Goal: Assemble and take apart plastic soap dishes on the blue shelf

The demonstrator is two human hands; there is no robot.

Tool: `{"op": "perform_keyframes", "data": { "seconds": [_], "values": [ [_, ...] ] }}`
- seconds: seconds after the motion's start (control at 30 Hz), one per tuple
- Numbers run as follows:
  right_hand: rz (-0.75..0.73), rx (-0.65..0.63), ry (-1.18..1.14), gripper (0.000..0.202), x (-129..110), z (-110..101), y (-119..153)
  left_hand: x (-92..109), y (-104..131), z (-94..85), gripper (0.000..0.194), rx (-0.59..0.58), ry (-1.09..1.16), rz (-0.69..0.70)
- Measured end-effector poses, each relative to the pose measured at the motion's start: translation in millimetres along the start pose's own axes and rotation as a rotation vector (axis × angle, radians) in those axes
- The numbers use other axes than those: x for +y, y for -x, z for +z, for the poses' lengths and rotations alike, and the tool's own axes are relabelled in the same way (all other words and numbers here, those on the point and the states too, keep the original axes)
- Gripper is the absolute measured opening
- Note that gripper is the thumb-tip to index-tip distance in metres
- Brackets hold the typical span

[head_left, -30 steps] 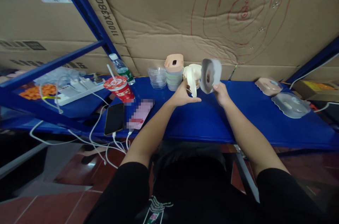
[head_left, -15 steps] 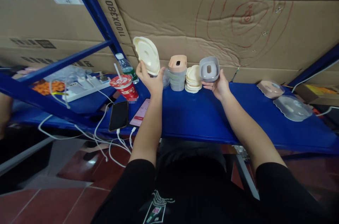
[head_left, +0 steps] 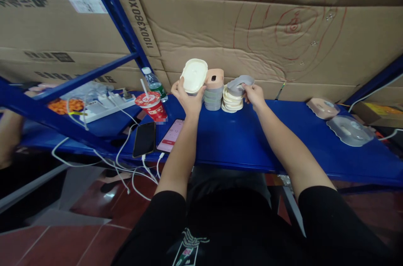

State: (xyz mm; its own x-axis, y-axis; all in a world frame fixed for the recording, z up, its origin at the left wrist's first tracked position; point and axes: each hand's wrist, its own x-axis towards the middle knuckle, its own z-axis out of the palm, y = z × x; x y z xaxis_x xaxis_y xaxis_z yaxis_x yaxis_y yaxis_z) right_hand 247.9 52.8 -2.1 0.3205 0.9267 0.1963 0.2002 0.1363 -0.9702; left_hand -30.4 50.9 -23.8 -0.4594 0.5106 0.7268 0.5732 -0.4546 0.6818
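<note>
My left hand [head_left: 189, 100] is closed on a cream plastic lid [head_left: 195, 74], held up and tilted toward me. In my right hand [head_left: 255, 96], fingers pinch a grey plastic cover [head_left: 234, 86] with a cut-out in it. That cover is tilted just above a stack of cream lids [head_left: 232, 105]; whether it touches them I cannot tell. Between the hands stands a stack of greyish tubs [head_left: 213, 103] topped by a peach-coloured cover [head_left: 216, 78] with a dark oval opening. The held lid partly overlaps this stack in view.
On the blue table [head_left: 233, 140], a red cup with a straw [head_left: 155, 108], a water bottle [head_left: 155, 85] and two phones [head_left: 145, 139] lie left, with white cables. A peach piece [head_left: 323, 108] and a clear piece [head_left: 350, 130] lie right. Cardboard [head_left: 201, 18] stands behind.
The cream lid has swung right and turned to face me. My right hand has moved left, tilting the grey cover over the cream stack, and now pinches it instead of supporting it from below.
</note>
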Motion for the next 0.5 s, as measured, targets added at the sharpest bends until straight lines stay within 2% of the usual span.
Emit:
{"op": "perform_keyframes", "data": {
  "seconds": [0.1,0.2,0.27,0.4,0.43,0.5],
  "values": [
    [0.034,0.001,-0.003,0.039,5,1,-8,6,3,-0.3,0.095,-0.017,0.012,0.021],
    [-0.026,0.069,0.035,0.032,17,3,-14,12,5,-0.2,0.093,-0.025,0.010,0.034],
    [-0.106,0.100,0.065,0.036,26,3,-17,15,7,0.5,0.090,-0.024,0.002,0.058],
    [-0.205,0.036,0.090,0.045,37,2,-24,24,19,3.1,0.094,-0.059,0.008,0.154],
    [-0.209,0.059,0.078,0.044,38,0,-27,28,25,4.2,0.095,-0.086,0.010,0.181],
    [-0.171,0.183,0.005,0.041,38,-4,-33,38,39,7.9,0.094,-0.162,0.013,0.227]
  ]
}}
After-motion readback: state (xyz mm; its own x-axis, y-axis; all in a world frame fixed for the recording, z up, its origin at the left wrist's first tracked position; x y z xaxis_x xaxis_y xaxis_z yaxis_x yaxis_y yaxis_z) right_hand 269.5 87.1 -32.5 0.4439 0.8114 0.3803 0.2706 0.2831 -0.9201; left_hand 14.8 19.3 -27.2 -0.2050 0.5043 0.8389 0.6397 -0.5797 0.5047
